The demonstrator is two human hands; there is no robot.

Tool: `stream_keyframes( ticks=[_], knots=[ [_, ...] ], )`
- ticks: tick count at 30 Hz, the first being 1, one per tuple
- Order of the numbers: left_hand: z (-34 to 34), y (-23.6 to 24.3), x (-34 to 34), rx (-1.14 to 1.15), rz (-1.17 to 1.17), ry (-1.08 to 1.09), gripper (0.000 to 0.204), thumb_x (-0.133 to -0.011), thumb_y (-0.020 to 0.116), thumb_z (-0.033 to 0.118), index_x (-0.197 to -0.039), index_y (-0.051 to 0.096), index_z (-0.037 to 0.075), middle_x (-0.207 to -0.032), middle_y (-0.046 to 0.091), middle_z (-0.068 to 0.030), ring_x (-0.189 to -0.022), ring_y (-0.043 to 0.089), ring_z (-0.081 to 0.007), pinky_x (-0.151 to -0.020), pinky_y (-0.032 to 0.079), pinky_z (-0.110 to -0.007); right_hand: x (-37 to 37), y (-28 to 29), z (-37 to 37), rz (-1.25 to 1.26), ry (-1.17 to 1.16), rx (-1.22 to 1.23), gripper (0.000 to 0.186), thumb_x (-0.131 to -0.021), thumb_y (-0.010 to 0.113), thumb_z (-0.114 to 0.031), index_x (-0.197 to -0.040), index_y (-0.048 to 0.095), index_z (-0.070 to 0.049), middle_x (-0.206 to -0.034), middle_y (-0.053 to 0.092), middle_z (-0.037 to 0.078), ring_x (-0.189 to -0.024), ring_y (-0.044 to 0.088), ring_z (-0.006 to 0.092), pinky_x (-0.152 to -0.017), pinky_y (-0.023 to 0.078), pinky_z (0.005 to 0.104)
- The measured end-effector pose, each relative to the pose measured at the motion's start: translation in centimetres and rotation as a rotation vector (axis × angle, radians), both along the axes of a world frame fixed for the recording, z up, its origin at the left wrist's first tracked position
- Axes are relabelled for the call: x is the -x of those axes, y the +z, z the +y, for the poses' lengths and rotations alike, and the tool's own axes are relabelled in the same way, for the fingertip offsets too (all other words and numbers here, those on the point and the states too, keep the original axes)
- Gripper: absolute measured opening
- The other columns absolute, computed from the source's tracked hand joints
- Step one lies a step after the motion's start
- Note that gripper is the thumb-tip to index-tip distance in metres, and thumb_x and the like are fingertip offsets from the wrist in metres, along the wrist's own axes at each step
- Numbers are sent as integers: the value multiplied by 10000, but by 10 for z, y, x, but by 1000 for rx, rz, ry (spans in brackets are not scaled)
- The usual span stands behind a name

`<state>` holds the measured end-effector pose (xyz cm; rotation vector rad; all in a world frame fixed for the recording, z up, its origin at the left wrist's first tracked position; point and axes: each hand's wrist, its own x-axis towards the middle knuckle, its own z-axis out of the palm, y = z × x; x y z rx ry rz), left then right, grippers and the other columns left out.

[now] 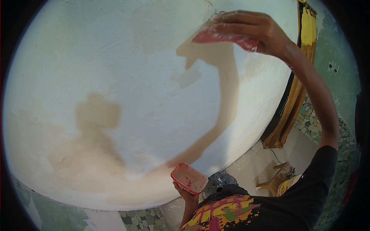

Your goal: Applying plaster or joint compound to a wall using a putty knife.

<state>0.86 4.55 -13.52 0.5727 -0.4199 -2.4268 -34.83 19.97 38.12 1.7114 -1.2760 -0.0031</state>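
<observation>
My right hand (246, 27), smeared with white, is raised at the upper right against a large pale wall (154, 96). Its fingers close over a flat red piece (231, 39) with white smears along its edge; whether it is a stiff spreader or a pad I cannot tell. Low in front of my body, my left hand (187, 195) grips a red rectangular tub (189, 179) from below. Inside the tub lies a pale, pinkish-grey paste with red streaks. Much of the left hand is hidden beneath the tub.
To the right of the wall stands a brown wooden frame (298, 92) with a yellow cloth (308, 27) at its top. On the tiled floor are a small wooden stool (279, 178), a bucket (287, 185) and a dark speckled object (219, 183) beside my body.
</observation>
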Motion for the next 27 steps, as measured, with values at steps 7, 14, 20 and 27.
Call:
stream_keyframes(
  ticks=[7,14,20,27],
  knots=[
    [-9,-15,-5,-36,7,-54,716,-999,438,725,-1506,504,224,-1462,583,-38,-1312,576,-311,-1101,483,-542,-37,26,-16,-122,-73,233,469,-807,744,65,-1251,760,-89,-1257,759,113,-1139,734,296,-930,633,416],
    [-13,-17,-7,-32,21,-103,738,-1001,434,729,-1521,492,208,-1480,574,-57,-1326,569,-317,-1099,485,-548,-18,-12,-14,-55,-251,127,554,-866,681,93,-1346,718,-181,-1317,736,38,-1217,705,266,-1042,606,401],
    [-20,-27,-9,-56,14,-127,734,-1003,443,720,-1525,489,205,-1475,579,-56,-1317,577,-321,-1096,489,-549,-51,4,-34,-614,-245,321,359,-870,709,50,-1211,771,-46,-1251,756,155,-1009,766,312,-816,630,405],
    [-19,-17,-6,-38,21,-114,737,-1002,444,722,-1521,492,201,-1465,585,-57,-1310,580,-323,-1091,490,-563,-56,-53,-31,-515,-285,339,561,-869,605,130,-1324,731,-171,-1194,765,112,-969,745,322,-854,603,405]
  ],
)
